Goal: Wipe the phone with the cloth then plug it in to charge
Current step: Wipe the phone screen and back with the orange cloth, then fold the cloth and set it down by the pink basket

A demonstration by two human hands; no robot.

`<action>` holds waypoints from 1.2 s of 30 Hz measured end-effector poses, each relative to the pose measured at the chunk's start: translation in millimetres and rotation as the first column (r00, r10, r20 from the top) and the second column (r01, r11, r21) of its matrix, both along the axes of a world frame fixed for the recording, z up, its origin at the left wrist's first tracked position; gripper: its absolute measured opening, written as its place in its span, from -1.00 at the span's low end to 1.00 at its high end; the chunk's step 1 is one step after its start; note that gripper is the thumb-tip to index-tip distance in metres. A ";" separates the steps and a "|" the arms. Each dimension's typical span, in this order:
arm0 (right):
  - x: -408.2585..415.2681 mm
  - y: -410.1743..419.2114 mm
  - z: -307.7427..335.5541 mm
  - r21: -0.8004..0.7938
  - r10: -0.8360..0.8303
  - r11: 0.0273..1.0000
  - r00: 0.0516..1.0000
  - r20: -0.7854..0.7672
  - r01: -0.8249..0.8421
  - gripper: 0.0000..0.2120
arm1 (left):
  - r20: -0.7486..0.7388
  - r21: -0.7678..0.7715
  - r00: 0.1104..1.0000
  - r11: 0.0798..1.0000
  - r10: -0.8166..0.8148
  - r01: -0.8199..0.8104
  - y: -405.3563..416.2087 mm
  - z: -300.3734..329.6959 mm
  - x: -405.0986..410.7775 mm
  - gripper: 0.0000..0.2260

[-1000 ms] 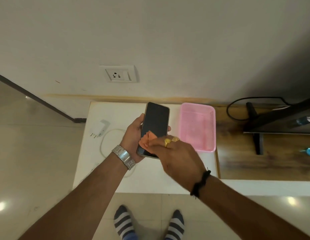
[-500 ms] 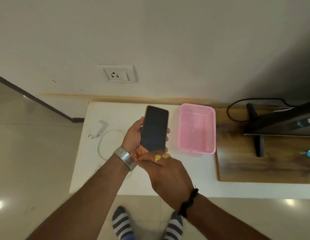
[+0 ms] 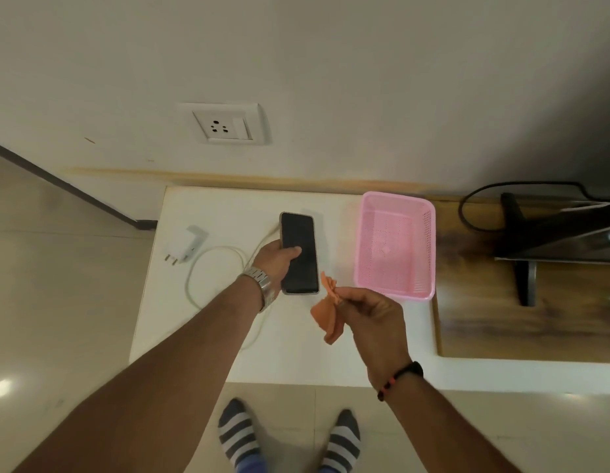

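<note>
a: start at the far left. what lies on the white surface [image 3: 208,363]?

b: a white charger plug [image 3: 185,245] lies near the left edge, its pins pointing toward the floor side. a white cable [image 3: 208,268] loops from it across the surface and runs under the left forearm, and another stretch of it reaches up to the phone's left edge.

a: and the left hand [image 3: 275,259]?

b: it grips the phone [image 3: 299,252] from the left side, thumb laid across the dark screen, the other fingers hidden under the phone. there is a metal watch [image 3: 262,285] on that wrist. the phone lies lengthwise, screen up and dark. whether it rests flat on the surface or sits just above it, i cannot tell.

a: moving right, where is the cloth?

b: the orange cloth [image 3: 327,315] is off the phone, just right of and below its near corner. the right hand [image 3: 371,310] pinches it between thumb and fingertips, fingers curled in, and the cloth hangs crumpled to the left of the hand, above the surface. a dark band [image 3: 400,375] with red beads circles that wrist.

a: what is beyond the hand?

b: a pink basket [image 3: 395,209] stands on the surface just right of the phone, not touching it. further right is a wooden panel [image 3: 522,329], with a black stand [image 3: 525,268] and a black cord [image 3: 467,206] on it.

a: anything on the wall?

b: a white socket [image 3: 225,124] sits above the surface, nothing plugged in. striped socks [image 3: 238,435] show on the floor below.
</note>
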State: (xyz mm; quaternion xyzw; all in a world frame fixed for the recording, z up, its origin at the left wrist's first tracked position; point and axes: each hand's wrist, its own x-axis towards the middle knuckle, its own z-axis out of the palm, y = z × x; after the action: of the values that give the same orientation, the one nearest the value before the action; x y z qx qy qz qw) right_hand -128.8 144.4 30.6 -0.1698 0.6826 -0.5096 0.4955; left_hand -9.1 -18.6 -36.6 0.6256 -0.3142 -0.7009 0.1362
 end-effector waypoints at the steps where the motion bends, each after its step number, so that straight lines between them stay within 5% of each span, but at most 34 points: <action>1: -1.5 -1.6 -5.9 0.009 -0.028 1.000 0.999 0.032 0.028 -0.89 | 0.039 -0.019 0.999 1.000 -0.003 0.003 -0.7 -7.9 0.0 -0.91; 6: -5.5 -12.4 -26.7 0.047 -0.150 0.988 0.984 0.099 0.146 -0.84 | 0.236 -0.121 0.969 0.988 -0.069 0.100 -1.5 -33.7 5.7 -0.91; 8: -5.5 -18.6 -31.0 0.058 -0.186 0.982 0.974 0.131 0.180 -0.84 | 0.379 -0.167 0.914 0.960 -0.147 0.223 -3.4 -36.0 7.8 -0.76; 12: -6.2 -30.4 -36.2 0.066 -0.212 0.977 0.971 0.114 0.205 -0.85 | 0.710 -0.117 0.629 0.827 -0.318 0.550 -3.5 -25.2 15.3 -0.61; 14: -7.1 -36.8 -37.3 0.010 -0.165 0.986 0.985 0.041 0.165 -0.86 | 0.817 -0.254 0.545 0.732 -0.188 0.632 -2.0 -11.8 16.0 -0.63; 16: -6.9 -42.2 -36.9 -0.067 -0.111 0.992 0.992 -0.058 0.107 -0.82 | 0.694 -0.455 0.712 0.702 -0.107 0.548 -1.8 4.0 8.9 -0.60; 18: -5.5 -45.6 -37.9 -0.066 -0.039 0.998 0.967 -0.250 0.023 -0.78 | 0.313 -0.341 0.926 0.884 -0.213 0.319 -3.0 21.8 -6.3 -0.46; 21: -1.2 -46.7 -37.3 -0.012 0.100 0.992 0.855 -0.510 -0.123 -0.78 | -0.096 0.058 0.946 0.948 -0.308 0.314 -5.3 32.9 -18.7 -0.43; 24: 2.8 -46.6 -33.0 -0.037 0.130 0.983 0.828 -0.545 -0.178 -0.80 | -0.166 0.067 0.944 0.952 -0.285 0.299 -9.4 27.2 -18.7 -0.72; 29: 9.4 -35.6 -34.4 0.015 -0.061 0.997 0.930 -0.362 0.071 -0.75 | -0.196 0.059 0.948 0.962 -0.252 0.268 -19.6 24.5 -18.6 -0.92; 33: 8.9 -35.8 -36.8 0.097 -0.143 0.988 0.964 0.223 0.124 -0.58 | -0.232 0.029 0.933 0.956 -0.277 0.291 -25.0 23.0 -17.7 -0.94; 36: 10.2 -35.2 -40.2 0.167 -0.226 0.967 0.944 0.238 0.190 -0.77 | -0.107 -0.080 0.931 0.937 -0.348 0.341 -30.1 19.4 -19.0 -0.97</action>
State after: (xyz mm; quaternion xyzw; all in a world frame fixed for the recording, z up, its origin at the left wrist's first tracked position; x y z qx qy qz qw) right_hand -118.6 109.2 -9.6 0.0061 0.6618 -0.5269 0.5333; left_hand -28.1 -48.7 -17.1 0.5134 -0.4312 -0.7403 0.0485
